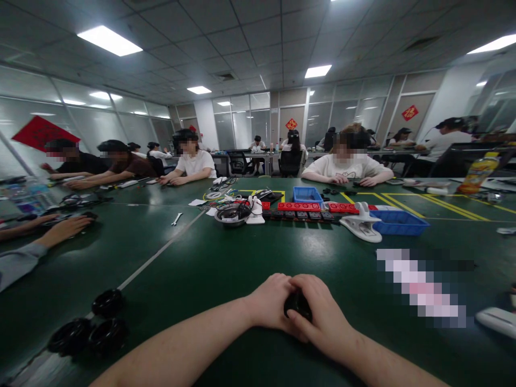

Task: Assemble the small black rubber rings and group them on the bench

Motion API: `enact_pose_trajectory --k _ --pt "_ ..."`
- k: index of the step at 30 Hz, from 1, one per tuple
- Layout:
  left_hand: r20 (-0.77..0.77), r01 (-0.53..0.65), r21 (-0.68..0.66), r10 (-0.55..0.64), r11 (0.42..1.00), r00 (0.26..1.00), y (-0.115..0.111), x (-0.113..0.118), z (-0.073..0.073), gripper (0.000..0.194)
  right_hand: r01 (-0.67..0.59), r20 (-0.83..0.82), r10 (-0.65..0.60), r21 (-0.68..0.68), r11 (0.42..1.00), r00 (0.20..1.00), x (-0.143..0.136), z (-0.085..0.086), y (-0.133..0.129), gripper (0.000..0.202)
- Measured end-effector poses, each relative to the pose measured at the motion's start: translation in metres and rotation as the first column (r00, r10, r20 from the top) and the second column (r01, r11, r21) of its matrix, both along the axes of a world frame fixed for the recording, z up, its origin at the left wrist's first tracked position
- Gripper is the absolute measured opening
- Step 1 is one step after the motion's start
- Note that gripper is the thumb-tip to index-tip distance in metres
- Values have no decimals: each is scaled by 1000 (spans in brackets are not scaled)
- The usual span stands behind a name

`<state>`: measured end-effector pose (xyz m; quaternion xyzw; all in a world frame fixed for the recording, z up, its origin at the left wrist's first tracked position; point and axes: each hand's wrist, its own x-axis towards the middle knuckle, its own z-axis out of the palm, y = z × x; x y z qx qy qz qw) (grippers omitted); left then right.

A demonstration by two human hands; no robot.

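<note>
Near the front of the green table, my left hand and my right hand meet around a small glossy black rounded piece. The fingers of both hands curl over it, so only its middle shows and its exact kind cannot be made out. My right thumb lies across its near side, and my left hand presses against its far left side. To the left of my forearm, three black ring-shaped parts lie grouped on the table.
A small wrench lies left of centre. Farther back are a bowl of cables, red and black strips, a white clamp and a blue tray. A co-worker's hand rests at the left. Several people sit beyond.
</note>
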<state>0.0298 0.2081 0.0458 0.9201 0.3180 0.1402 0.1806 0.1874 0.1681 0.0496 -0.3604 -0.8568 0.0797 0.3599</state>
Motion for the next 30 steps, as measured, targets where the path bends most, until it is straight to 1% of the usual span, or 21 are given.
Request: enact_pose_trajectory --k 4,10,13,16,18,20,21,23,25,26,28,30 --pt "-3 -19 76 19 997 1000 -3 2 -1 55 106 47 -104 -33 994 993 0 -6 6 34" --pt "-3 -46 151 47 987 999 0 3 -8 41 233 112 -224 -66 970 968 -1 -3 6 25" --pt "-3 -54 161 56 985 998 1 3 -9 39 264 155 -252 -59 963 955 -2 -1 6 20" --pt "0 -60 149 61 987 998 1 3 -8 38 259 163 -249 -49 965 955 -3 1 6 15" --pt "1 -46 123 46 991 999 3 2 -6 39 227 144 -218 -53 972 965 -4 2 5 12" --pt "3 1 91 -2 996 1000 6 0 -6 40 168 113 -160 -64 984 981 -3 4 4 9" --pt "2 34 77 -35 996 999 8 -1 -7 39 119 92 -112 -68 991 989 -3 4 3 10" --pt "-6 103 62 -103 993 995 12 -3 -9 35 -20 44 23 -67 998 999 -3 6 1 18" --pt "-14 148 63 -147 987 989 15 -4 -10 32 -177 7 178 -44 983 984 -3 9 -1 22" --pt "-15 158 62 -157 986 987 16 -4 -11 31 -233 0 233 -33 972 972 -3 10 -3 23" --pt "-21 156 48 -155 987 988 16 -4 -11 32 -286 4 286 -22 958 958 -3 12 -5 23" --pt "-37 147 19 -146 989 989 15 -4 -10 34 -290 13 291 -21 957 957 -2 13 -7 24"
